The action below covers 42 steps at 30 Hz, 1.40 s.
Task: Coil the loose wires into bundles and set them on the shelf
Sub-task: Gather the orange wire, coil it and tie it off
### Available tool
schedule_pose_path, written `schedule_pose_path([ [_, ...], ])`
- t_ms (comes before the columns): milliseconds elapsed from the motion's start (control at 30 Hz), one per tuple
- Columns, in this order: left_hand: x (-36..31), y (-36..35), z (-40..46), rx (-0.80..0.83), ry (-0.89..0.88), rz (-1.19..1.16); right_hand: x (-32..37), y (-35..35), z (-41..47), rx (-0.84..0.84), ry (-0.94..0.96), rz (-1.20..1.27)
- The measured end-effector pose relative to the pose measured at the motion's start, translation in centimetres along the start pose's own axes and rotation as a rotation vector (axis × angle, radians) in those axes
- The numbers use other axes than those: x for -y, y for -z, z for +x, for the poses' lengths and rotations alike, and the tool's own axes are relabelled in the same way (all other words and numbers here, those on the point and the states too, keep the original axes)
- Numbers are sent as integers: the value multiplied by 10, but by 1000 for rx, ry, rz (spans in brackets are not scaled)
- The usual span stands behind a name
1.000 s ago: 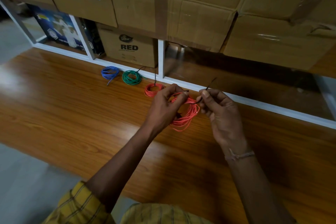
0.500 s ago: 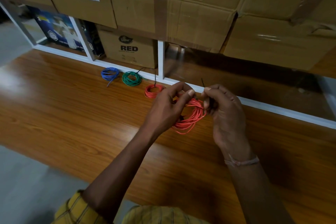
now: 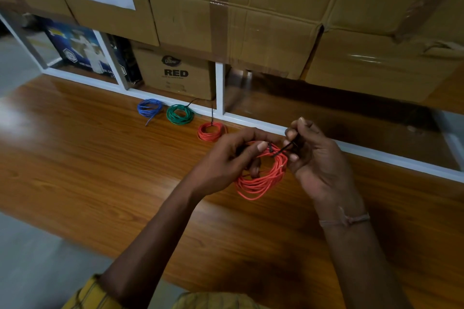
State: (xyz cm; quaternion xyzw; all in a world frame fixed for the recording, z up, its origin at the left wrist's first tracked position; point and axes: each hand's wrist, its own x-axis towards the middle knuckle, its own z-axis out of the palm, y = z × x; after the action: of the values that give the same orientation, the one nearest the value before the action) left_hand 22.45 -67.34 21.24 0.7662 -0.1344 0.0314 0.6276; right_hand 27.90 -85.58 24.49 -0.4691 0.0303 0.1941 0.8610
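Observation:
An orange wire coil [image 3: 261,180] hangs between both hands above the wooden shelf [image 3: 100,170]. My left hand [image 3: 226,158] grips the coil's upper left side, thumb over the strands. My right hand [image 3: 313,155] pinches a thin black tie [image 3: 285,148] that wraps the top of the coil. Three tied bundles lie near the shelf's back edge: a blue one [image 3: 149,108], a green one [image 3: 180,114] and a small orange one [image 3: 211,131].
Large taped cardboard boxes [image 3: 251,20] are stacked above and behind. A white frame [image 3: 219,88] divides lower compartments holding a box marked RED [image 3: 175,73] and a blue printed carton [image 3: 75,50]. Grey floor [image 3: 30,258] lies below the shelf's front edge.
My right hand has brought the black tie down from pointing upward and now draws it across the coil's top. The left hand keeps its grip on the coil.

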Motion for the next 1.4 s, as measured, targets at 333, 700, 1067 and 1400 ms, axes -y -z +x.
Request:
schedule_pose_path([
  [333, 1, -5, 5, -104, 27, 7, 1, 0, -4, 28, 87, -81],
  [700, -8, -16, 15, -294, 17, 44, 5, -26, -40, -35, 359, -498],
  [1067, -1, -26, 18, -400, 2, 89, -2, -33, -34, -187, 358, -543],
  [1400, 0, -27, 19, -417, -32, 142, -2, -35, -32, -229, 321, -507],
])
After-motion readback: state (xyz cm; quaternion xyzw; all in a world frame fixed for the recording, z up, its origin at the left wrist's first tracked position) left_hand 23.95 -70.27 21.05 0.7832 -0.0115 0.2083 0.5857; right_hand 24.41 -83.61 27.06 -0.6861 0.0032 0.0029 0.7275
